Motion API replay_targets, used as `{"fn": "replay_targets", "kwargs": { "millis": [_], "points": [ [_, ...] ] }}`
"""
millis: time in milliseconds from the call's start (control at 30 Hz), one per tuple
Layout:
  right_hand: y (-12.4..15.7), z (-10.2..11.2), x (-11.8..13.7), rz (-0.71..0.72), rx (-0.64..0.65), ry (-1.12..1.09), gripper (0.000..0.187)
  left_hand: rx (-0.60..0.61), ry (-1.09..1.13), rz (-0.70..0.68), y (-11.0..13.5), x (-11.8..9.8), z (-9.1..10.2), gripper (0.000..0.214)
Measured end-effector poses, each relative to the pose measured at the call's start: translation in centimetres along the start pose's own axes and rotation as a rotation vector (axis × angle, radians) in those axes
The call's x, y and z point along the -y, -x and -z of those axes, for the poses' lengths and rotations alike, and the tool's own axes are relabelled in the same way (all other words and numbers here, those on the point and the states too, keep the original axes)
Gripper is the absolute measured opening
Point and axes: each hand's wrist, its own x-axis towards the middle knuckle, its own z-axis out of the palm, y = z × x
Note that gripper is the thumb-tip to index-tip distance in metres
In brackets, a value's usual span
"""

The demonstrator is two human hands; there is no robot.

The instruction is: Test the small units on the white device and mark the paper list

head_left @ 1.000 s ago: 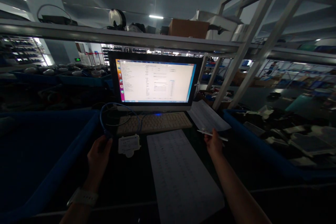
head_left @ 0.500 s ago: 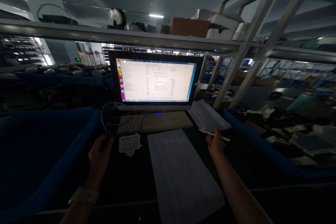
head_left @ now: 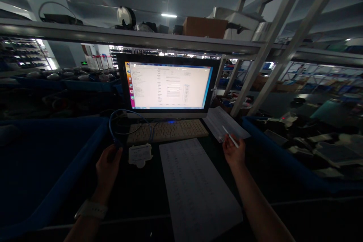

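At a dim bench (head_left: 136, 193), the left hand (head_left: 108, 163) grips the end of a blue cable (head_left: 110, 125) just left of the keyboard (head_left: 170, 130), beside a small white box (head_left: 138, 154). The right hand (head_left: 235, 152) pinches a pen (head_left: 230, 136) right of the keyboard.

Both forearms (head_left: 255, 204) are bare. A broad, pale watch strap (head_left: 90, 208) circles the wrist behind the left hand (head_left: 107, 164).
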Motion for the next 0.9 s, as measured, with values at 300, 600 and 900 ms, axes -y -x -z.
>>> {"fn": "replay_targets", "kwargs": {
  "millis": [300, 600, 900],
  "points": [
    [0.8, -0.5, 0.8, -0.084, 0.081, -0.127, 0.046, 0.001, -0.002, 0.023, 0.1, -0.4, 0.0, 0.039],
    [1.8, -1.3, 0.9, -0.072, 0.172, -0.108, 0.050, -0.005, -0.020, -0.015, 0.0, -0.2, 0.0, 0.038],
    [1.7, -1.3, 0.6, -0.051, 0.214, -0.063, 0.046, -0.001, 0.003, -0.019, 0.1, 0.0, -0.1, 0.037]
  ]
}}
